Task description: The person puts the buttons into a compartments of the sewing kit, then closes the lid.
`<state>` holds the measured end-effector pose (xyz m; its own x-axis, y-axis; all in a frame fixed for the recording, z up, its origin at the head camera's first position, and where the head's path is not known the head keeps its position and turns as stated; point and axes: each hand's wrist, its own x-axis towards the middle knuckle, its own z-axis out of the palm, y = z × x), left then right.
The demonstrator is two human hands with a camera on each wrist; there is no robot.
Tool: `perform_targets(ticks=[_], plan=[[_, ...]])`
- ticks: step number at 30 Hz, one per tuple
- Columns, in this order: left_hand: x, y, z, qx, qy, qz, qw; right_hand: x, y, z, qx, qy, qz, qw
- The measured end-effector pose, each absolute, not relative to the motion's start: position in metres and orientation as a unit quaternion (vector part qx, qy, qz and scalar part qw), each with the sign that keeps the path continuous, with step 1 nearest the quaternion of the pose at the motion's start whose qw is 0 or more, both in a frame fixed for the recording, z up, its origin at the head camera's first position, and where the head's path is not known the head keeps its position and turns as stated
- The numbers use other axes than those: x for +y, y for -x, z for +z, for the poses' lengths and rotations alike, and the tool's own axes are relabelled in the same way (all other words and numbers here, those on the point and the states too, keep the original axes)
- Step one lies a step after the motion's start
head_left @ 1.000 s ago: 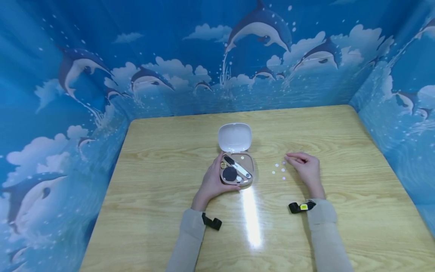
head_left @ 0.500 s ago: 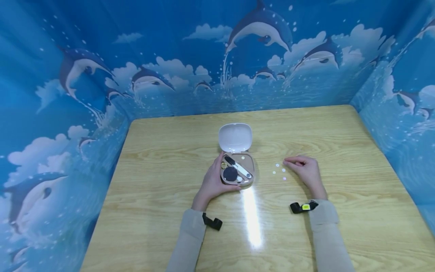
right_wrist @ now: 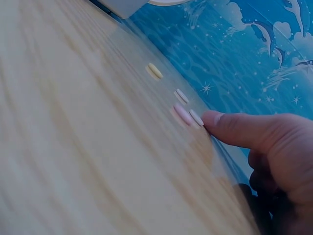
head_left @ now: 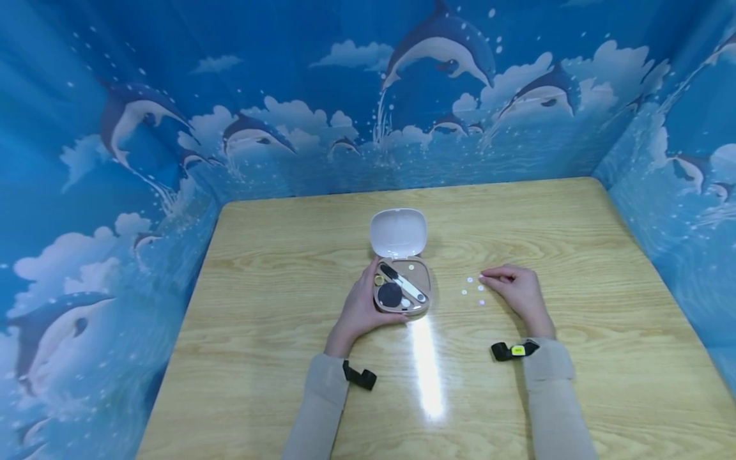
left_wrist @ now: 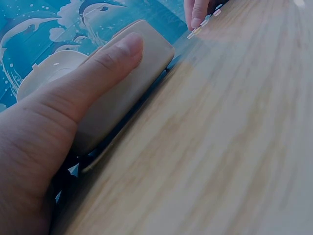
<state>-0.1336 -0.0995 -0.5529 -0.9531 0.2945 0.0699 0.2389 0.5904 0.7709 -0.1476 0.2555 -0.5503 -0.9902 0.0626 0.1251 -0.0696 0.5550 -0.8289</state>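
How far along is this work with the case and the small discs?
Looks done: the case stands open, lid back, with one pale disc in its far right compartment. In hand: the left hand grips the case; the right hand has its fingertips at the loose discs, though whether they pinch one is unclear. Probably left: at least four discs on the table.

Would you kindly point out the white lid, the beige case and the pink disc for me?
White lid [head_left: 398,232]: head view, middle of its inner face.
Beige case [left_wrist: 122,94]: left wrist view, its side wall.
Pink disc [right_wrist: 182,114]: right wrist view, middle of its face.
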Motion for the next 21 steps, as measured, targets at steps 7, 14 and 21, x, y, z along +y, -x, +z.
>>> perform_targets(ticks=[7, 14, 21], plan=[[-0.0995, 0.1332, -0.5522, 0.892, -0.148, 0.426, 0.033, 0.2528, 0.1465, -0.5494, -0.879, 0.002, 0.471, 0.079], [-0.0994, 0.1330, -0.5515, 0.890, -0.148, 0.429, 0.035, 0.2511, 0.1458, -0.5496, -0.880, 0.011, 0.468, 0.080], [-0.0988, 0.1333, -0.5516, 0.889, -0.149, 0.432, 0.034, 0.2513, 0.1448, -0.5490, -0.876, 0.009, 0.474, 0.087]])
